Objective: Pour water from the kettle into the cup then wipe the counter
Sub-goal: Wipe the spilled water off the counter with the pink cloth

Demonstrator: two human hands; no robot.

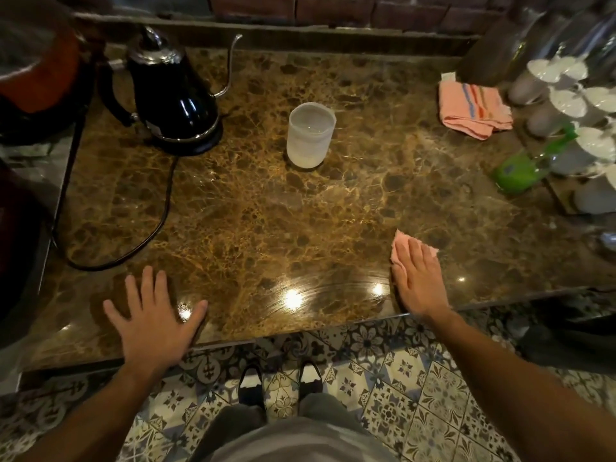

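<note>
My right hand point(417, 281) presses a pink cloth point(400, 248) flat on the marble counter point(253, 221), fingers extended, near its front edge.

From the head camera, the frosted cup point(310, 139) stands mid-counter; the black gooseneck kettle point(170, 95) sits on its base just left of the cup, a folded pink towel point(473, 108) well to the cup's right. My left hand point(154, 320) lies spread and empty, nearer the front edge.

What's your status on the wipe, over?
Right hand flat on pink cloth, near counter edge. Left hand flat, empty. Cup beside kettle, behind the wipe area.
</note>
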